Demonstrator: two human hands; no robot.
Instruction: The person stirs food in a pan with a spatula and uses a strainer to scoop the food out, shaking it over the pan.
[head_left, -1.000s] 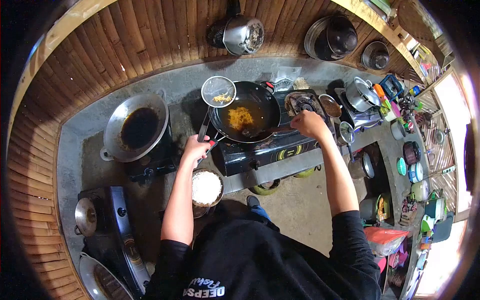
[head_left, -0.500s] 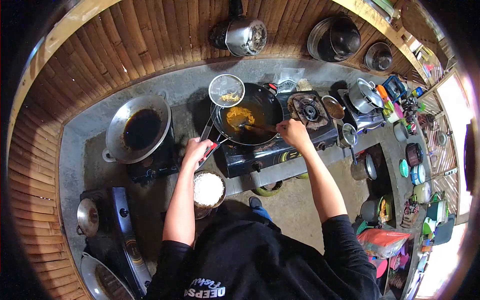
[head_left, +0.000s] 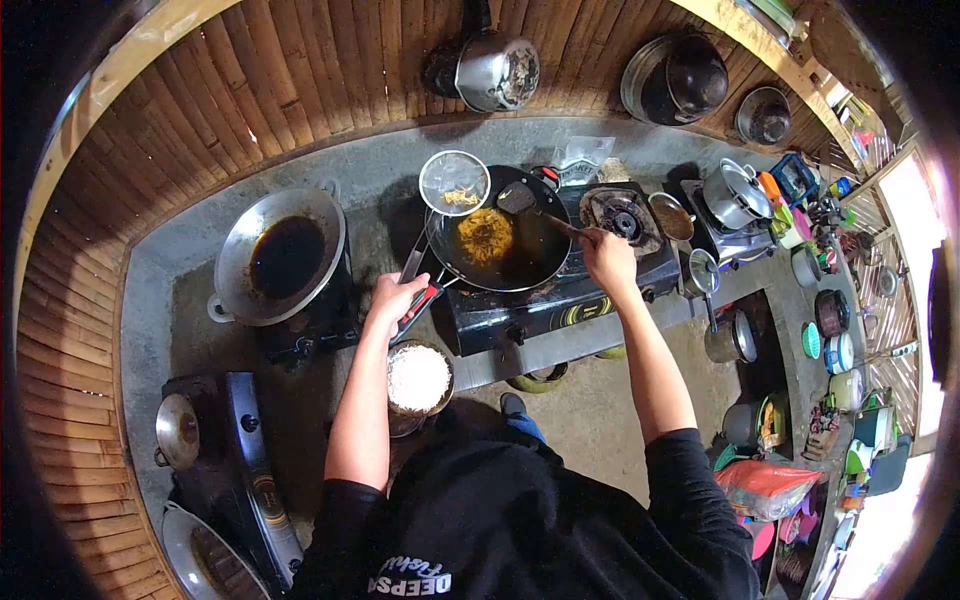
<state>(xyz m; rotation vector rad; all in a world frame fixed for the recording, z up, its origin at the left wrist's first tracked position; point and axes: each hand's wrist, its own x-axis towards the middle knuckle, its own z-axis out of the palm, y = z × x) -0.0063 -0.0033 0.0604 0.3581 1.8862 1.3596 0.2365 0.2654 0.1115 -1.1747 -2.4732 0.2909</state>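
Observation:
My left hand (head_left: pixel 397 297) is closed on the handle of a round strainer (head_left: pixel 455 181), and the red-and-black pan handle (head_left: pixel 421 299) lies right beside it. The strainer rests over the left rim of a black frying pan (head_left: pixel 548 262) and holds some yellow shreds. Golden bits float in the pan's dark oil (head_left: pixel 486 237). With my right hand (head_left: pixel 606 256) I grip a wooden-handled spatula (head_left: pixel 516 197); its dark blade is at the pan's upper part. Below my left hand stands a bowl of white food (head_left: pixel 418 378).
A large wok (head_left: pixel 327 262) with dark liquid sits on the left. An unused burner (head_left: pixel 624 223) lies right of the pan, then a small strainer (head_left: pixel 702 270) and a silver pot (head_left: pixel 737 195). Pots hang on the bamboo wall (head_left: pixel 330 60).
The spatula blade has moved from the golden bits in the pan up and right toward the far rim. My right hand has shifted slightly right; my left hand stays on the strainer.

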